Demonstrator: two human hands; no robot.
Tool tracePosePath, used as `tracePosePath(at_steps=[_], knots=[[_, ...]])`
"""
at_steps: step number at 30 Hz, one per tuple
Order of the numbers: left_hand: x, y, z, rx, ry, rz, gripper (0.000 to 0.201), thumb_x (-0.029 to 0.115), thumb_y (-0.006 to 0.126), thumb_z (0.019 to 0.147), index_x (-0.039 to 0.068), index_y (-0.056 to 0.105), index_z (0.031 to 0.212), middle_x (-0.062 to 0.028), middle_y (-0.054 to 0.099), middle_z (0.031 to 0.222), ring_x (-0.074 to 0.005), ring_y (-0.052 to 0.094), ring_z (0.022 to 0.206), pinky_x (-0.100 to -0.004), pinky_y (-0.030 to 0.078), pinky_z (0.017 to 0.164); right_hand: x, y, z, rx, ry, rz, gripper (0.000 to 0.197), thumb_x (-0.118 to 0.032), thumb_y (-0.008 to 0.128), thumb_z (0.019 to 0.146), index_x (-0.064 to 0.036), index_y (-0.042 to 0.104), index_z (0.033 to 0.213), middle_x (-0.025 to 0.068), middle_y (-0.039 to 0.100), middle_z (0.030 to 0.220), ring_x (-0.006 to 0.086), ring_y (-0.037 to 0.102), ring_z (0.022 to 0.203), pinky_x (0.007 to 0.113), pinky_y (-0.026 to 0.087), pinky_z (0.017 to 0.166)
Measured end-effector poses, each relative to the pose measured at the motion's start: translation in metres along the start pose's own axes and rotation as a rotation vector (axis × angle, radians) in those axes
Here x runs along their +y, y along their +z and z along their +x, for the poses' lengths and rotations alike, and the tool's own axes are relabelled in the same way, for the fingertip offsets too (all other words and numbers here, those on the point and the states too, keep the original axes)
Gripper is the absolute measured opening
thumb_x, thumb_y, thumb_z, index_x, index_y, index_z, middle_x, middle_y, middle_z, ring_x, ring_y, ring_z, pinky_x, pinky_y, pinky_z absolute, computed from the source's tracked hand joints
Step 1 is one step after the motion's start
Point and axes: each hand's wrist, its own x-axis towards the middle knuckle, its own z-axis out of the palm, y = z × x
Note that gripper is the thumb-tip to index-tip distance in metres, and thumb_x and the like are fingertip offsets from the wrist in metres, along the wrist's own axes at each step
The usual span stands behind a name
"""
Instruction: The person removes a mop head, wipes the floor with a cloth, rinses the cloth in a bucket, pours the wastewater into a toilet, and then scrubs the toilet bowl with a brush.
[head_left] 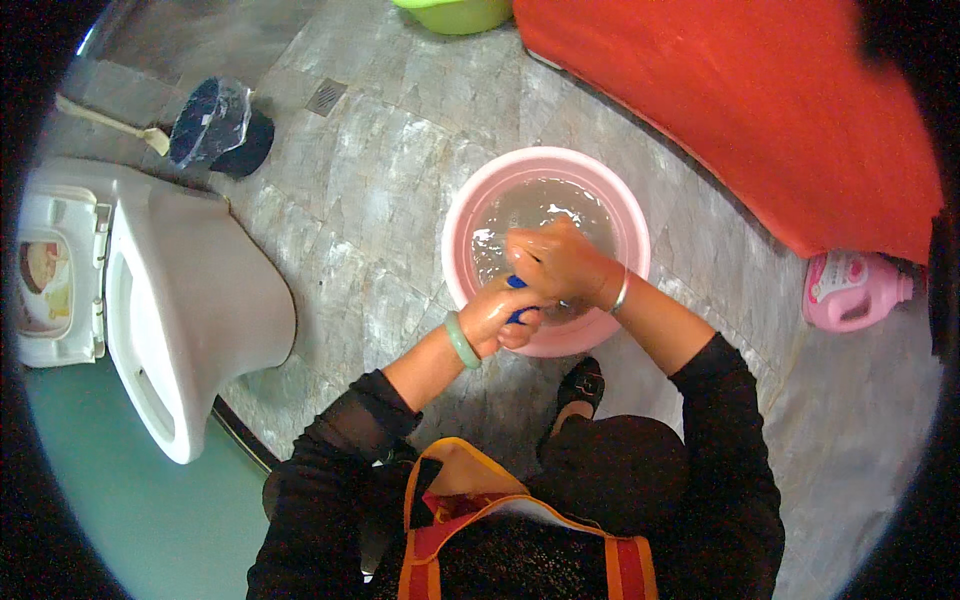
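Note:
Both hands are together over a round pink basin [464,207] that holds cloudy water. My left hand [496,312], with a pale green bangle at its wrist, is closed round a dark blue cloth [518,315]; only small bits of it show between the fingers. Against it and a little farther forward, my right hand [565,262] is closed too, a silver bangle at its wrist. It appears to grip the same cloth, though its fingers hide most of what is there. The skin of both hands looks wet.
A white toilet [225,290] with raised lid stands at left. Behind it are a dark bin [245,145] with a clear bag and a long-handled brush [120,124]. A red-covered edge [720,110] runs along the right, a pink jug [850,292] below it. A green basin [458,15] is at the top.

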Motion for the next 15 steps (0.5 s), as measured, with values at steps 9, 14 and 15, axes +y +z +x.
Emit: tracePosePath(at_steps=[9, 14, 15], knots=[[-0.029, 0.001, 0.022, 0.089, 0.14, -0.234, 0.009, 0.02, 0.055, 0.081, 0.011, 0.052, 0.082, 0.0013, 0.047, 0.056, -0.0079, 0.043, 0.043, -0.0192, 0.031, 0.034, 0.019, 0.054, -0.06, 0.391, 0.829, 0.485, 0.033, -0.032, 0.042, 0.089, -0.003, 0.055, 0.082, 0.017, 0.057, 0.073, 0.0309, 0.056, 0.066, 0.038, 0.043, 0.059], [-0.026, -0.063, 0.004, 0.88, 0.649, 0.361, 0.015, 0.015, 0.058, 0.072, 0.0, 0.058, 0.074, -0.0048, 0.058, 0.061, -0.0115, 0.053, 0.053, -0.0252, 0.042, 0.05, 0.044, 0.026, -0.104, 0.324, 0.942, -0.11, 0.029, -0.029, 0.049, 0.085, -0.0012, 0.057, 0.09, 0.017, 0.057, 0.077, 0.0316, 0.057, 0.073, 0.041, 0.044, 0.067], [-0.018, -0.062, -0.004, 0.973, 0.691, 0.341, 0.014, 0.012, 0.059, 0.069, 0.0, 0.058, 0.073, -0.0045, 0.058, 0.062, -0.0109, 0.052, 0.054, -0.0262, 0.041, 0.05, 0.046, 0.022, -0.111, 0.37, 0.915, -0.23, 0.029, -0.028, 0.05, 0.084, -0.0007, 0.057, 0.091, 0.0173, 0.057, 0.077, 0.0323, 0.056, 0.074, 0.041, 0.044, 0.068]])
